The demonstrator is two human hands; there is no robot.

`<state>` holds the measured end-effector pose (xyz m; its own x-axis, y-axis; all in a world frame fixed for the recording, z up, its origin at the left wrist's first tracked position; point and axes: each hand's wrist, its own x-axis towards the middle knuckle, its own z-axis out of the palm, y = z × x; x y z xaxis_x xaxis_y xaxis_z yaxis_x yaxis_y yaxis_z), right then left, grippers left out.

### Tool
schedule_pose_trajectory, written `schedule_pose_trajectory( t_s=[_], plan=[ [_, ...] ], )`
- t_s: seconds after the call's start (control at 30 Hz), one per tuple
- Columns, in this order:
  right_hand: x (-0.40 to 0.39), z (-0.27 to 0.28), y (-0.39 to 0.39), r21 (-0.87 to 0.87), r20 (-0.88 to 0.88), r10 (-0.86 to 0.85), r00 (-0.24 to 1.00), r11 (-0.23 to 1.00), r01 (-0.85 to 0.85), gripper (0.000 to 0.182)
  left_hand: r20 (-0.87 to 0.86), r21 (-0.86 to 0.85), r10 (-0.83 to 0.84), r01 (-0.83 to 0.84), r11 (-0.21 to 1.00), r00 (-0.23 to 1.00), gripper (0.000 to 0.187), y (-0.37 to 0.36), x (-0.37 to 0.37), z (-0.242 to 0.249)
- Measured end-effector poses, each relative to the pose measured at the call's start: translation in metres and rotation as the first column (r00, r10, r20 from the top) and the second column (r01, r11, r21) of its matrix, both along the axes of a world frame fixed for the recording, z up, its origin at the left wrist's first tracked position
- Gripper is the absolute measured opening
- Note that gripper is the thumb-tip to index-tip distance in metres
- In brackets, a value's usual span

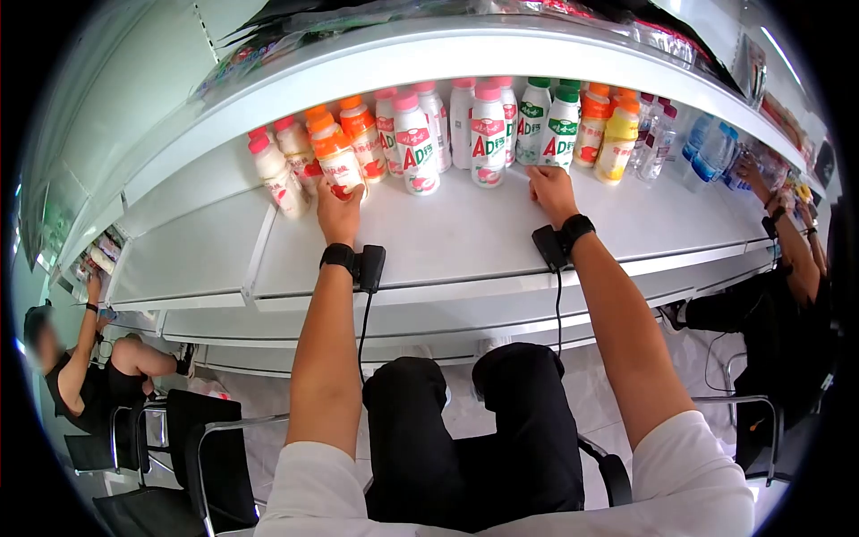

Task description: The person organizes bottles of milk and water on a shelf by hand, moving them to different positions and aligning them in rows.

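My left hand is closed around the lower part of an orange-capped drink bottle at the front of the shelf. Left of it leans a pink-capped cream-coloured bottle. My right hand has its fingers curled in, with nothing visible in them, just in front of a green-capped white bottle. Between my hands stand pink-capped white bottles, one nearer my left hand and another nearer my right. A yellow bottle with an orange-yellow cap is right of my right hand.
The white shelf has an upper shelf close above the bottles. Clear bottles and blue-labelled water bottles stand farther right. One person sits at far left, another at right, both reaching toward shelves. Cables hang from my wrist devices.
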<state>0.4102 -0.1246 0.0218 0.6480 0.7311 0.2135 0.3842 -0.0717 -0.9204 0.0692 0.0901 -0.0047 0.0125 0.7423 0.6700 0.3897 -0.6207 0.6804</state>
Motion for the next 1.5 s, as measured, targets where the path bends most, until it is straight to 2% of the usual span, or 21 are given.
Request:
schedule_pose_trajectory(
  t_s=[0.1,0.3,0.4,0.43,0.53,0.57,0.6,0.73,0.77,0.87,0.97,1.07,1.13,1.2,1.23,1.27,1.33,1.4,1.43,1.5],
  plan=[
    [0.001,-0.001,-0.003,0.005,-0.024,0.004,1.0,1.0,-0.004,0.041,0.041,-0.09,-0.03,0.034,0.995,0.999,0.066,0.003,0.0,-0.002],
    [-0.006,0.006,-0.005,-0.014,-0.037,-0.018,0.999,1.0,0.017,0.042,0.056,-0.095,-0.056,0.062,0.994,0.997,0.063,-0.002,-0.001,-0.001],
    [-0.001,0.0,-0.002,-0.013,-0.025,-0.027,0.999,1.0,0.027,0.042,0.146,-0.117,-0.116,0.133,0.984,0.983,0.062,0.007,-0.001,-0.009],
    [-0.002,0.0,-0.002,-0.013,-0.005,-0.038,0.999,0.999,0.038,0.042,0.142,-0.036,-0.145,0.152,0.988,0.979,0.062,0.008,0.0,-0.006],
    [-0.004,0.003,-0.005,-0.017,0.052,-0.052,0.997,0.998,0.053,0.042,-0.093,0.056,0.024,-0.019,0.998,0.995,0.07,0.018,-0.006,-0.011],
    [-0.006,0.006,-0.008,-0.034,0.078,-0.047,0.996,0.998,0.049,0.038,-0.116,0.048,0.068,-0.063,0.997,0.991,0.073,0.018,-0.005,-0.014],
    [-0.009,0.007,-0.007,0.037,-0.079,-0.009,0.997,0.999,0.012,0.032,-0.136,0.041,0.115,-0.111,0.993,0.984,0.076,0.013,-0.003,-0.009],
    [-0.019,0.011,-0.009,0.098,-0.05,-0.023,0.999,0.995,0.027,0.026,-0.071,-0.182,-0.003,-0.01,0.983,0.997,0.074,-0.017,0.007,0.021],
    [-0.015,0.009,-0.008,0.103,-0.039,-0.027,0.999,0.994,0.031,0.026,-0.104,-0.233,0.067,-0.09,0.968,0.992,0.069,-0.009,0.008,0.015],
    [0.008,-0.013,0.003,0.254,0.252,-0.263,0.931,0.947,0.198,0.024,-0.155,-0.214,0.116,-0.147,0.966,0.981,0.067,-0.005,0.01,0.01],
    [0.004,0.002,-0.007,0.225,0.202,-0.551,0.81,0.831,0.509,0.024,-0.177,-0.21,0.14,-0.177,0.962,0.974,0.06,-0.007,0.007,0.012],
    [0.007,0.001,-0.009,0.242,0.193,-0.602,0.775,0.794,0.557,0.038,-0.189,-0.211,0.155,-0.194,0.958,0.97,0.058,-0.012,0.008,0.019],
    [0.008,-0.006,-0.006,0.287,0.234,-0.619,0.75,0.781,0.555,0.055,-0.181,-0.212,0.139,-0.176,0.961,0.974,0.059,-0.016,0.009,0.018],
    [0.008,-0.011,0.001,0.277,0.283,-0.609,0.741,0.791,0.545,0.067,-0.166,-0.21,0.117,-0.151,0.966,0.979,0.062,-0.015,0.006,0.018],
    [0.011,-0.013,0.002,0.245,0.312,-0.59,0.745,0.807,0.537,0.071,-0.123,-0.149,0.082,-0.1,0.984,0.989,0.066,-0.006,0.005,0.013],
    [0.013,-0.014,0.003,0.213,0.342,-0.567,0.749,0.823,0.526,0.075,-0.15,-0.175,0.137,-0.163,0.971,0.979,0.066,0.001,0.005,0.006],
    [0.016,-0.009,-0.001,0.075,0.348,-0.487,0.801,0.866,0.494,0.077,-0.161,-0.191,0.139,-0.169,0.967,0.977,0.064,-0.011,0.006,0.015],
    [0.026,-0.01,-0.005,-0.006,0.385,-0.416,0.824,0.892,0.453,0.073,-0.184,-0.202,0.147,-0.184,0.962,0.972,0.061,-0.006,0.005,0.012],
    [0.024,0.003,-0.015,-0.056,0.319,-0.338,0.886,0.926,0.374,0.068,-0.182,-0.199,0.146,-0.182,0.963,0.972,0.06,-0.004,0.005,0.012],
    [0.046,-0.003,-0.016,-0.024,0.361,-0.236,0.902,0.965,0.262,0.061,-0.203,-0.198,0.165,-0.205,0.958,0.965,0.06,-0.007,0.006,0.013]
  ],
)
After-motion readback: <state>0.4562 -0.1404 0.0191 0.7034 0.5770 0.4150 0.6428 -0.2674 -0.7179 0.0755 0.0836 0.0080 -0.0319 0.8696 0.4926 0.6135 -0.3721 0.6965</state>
